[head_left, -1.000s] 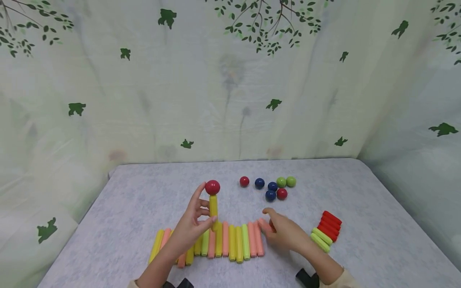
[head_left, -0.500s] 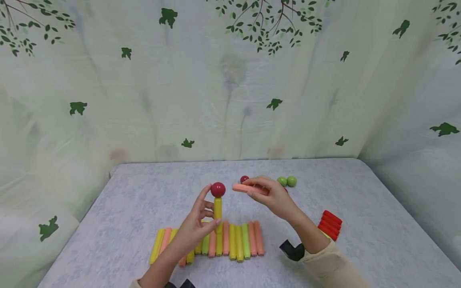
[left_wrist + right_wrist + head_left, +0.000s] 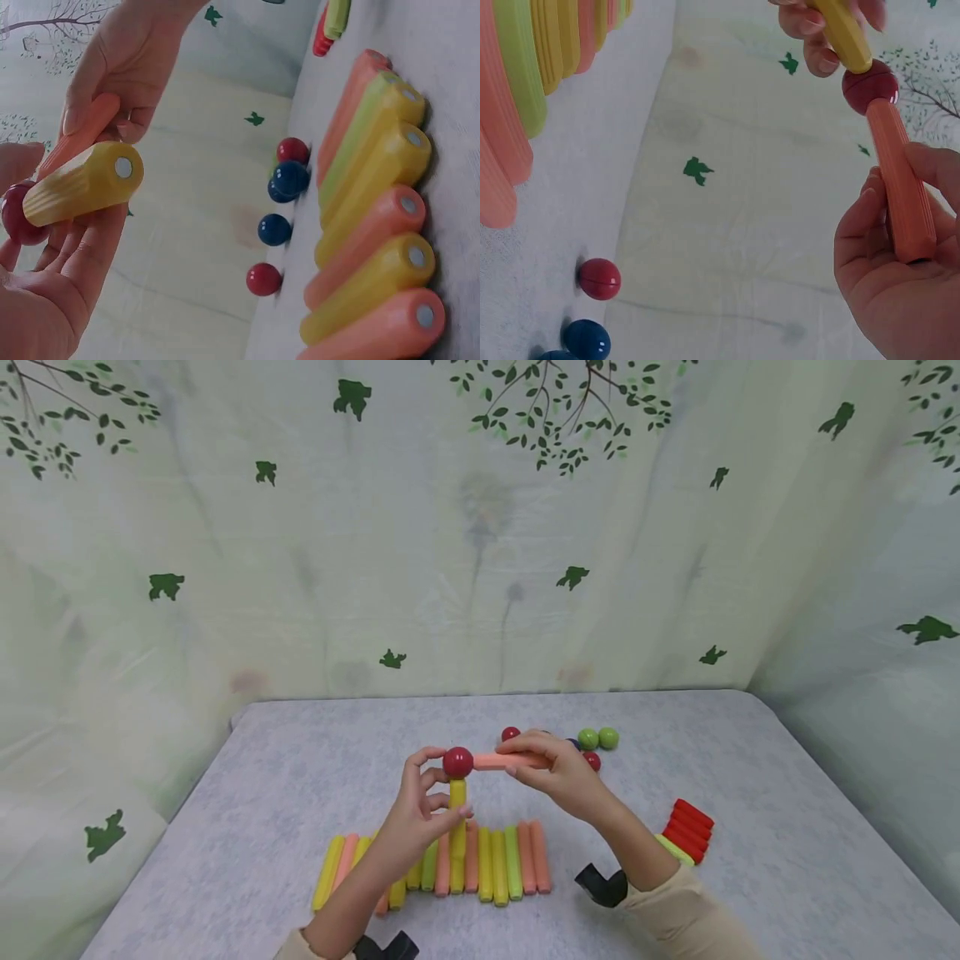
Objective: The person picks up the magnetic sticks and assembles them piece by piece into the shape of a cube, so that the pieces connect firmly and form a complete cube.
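- Your left hand [image 3: 416, 817] is partly closed, thumb and fingers around a yellow stick [image 3: 458, 795] held upright above the worktop [image 3: 795, 860]; one fingertip is at the side of the red ball [image 3: 457, 762].
- That red ball sits on the stick's upper end, touching it.
- Your right hand [image 3: 564, 775] pinches a pink stick [image 3: 487, 762] between thumb and fingers, holding it about level, its tip against the ball.
- Below your hands, a row of sticks [image 3: 500, 870] in yellow, pink and light green lies side by side, closer to the worktop's left edge than its right.
- Toward the far edge lie loose balls: two green balls [image 3: 598, 738] just beside each other, two more red ones, and blue balls [image 3: 291, 178], largely hidden by your right hand in the head view.
- Toward the right edge, red sticks [image 3: 688, 831] lie side by side, with a light green stick [image 3: 678, 850] next to them.
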A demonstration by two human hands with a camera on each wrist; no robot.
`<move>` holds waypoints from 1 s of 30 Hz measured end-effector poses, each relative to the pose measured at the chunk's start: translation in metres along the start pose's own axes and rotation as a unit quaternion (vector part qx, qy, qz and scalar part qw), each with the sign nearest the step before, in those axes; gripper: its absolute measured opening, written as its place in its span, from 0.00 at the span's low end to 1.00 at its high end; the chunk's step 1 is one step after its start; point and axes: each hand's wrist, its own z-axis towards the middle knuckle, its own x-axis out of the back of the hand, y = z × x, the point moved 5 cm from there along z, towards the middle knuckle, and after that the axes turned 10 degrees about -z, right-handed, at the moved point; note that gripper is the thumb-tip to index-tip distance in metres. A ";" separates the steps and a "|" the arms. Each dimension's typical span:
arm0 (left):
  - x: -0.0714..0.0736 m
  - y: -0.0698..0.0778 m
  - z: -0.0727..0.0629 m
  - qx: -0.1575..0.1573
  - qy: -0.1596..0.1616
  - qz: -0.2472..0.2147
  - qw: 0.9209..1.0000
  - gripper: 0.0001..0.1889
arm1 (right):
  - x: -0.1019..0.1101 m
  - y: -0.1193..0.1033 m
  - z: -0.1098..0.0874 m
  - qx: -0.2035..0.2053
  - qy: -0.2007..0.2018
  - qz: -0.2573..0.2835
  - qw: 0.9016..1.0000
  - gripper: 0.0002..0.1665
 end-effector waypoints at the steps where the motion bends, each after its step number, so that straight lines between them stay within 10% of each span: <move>1: -0.001 0.001 0.002 0.006 0.007 -0.020 1.000 0.36 | -0.001 0.000 0.000 -0.002 -0.002 0.002 1.000 0.16; 13: -0.006 0.001 0.021 0.033 0.047 -0.063 0.996 0.19 | -0.002 -0.019 -0.001 -0.003 -0.022 0.003 1.000 0.15; 22: 0.027 0.006 0.024 -0.002 0.155 -0.125 0.980 0.17 | 0.009 0.061 0.028 -0.067 0.048 -0.046 0.996 0.20; 30: 0.041 0.008 0.025 -0.023 0.205 -0.176 0.963 0.18 | -0.015 0.122 0.053 -0.183 -0.062 -0.159 0.968 0.29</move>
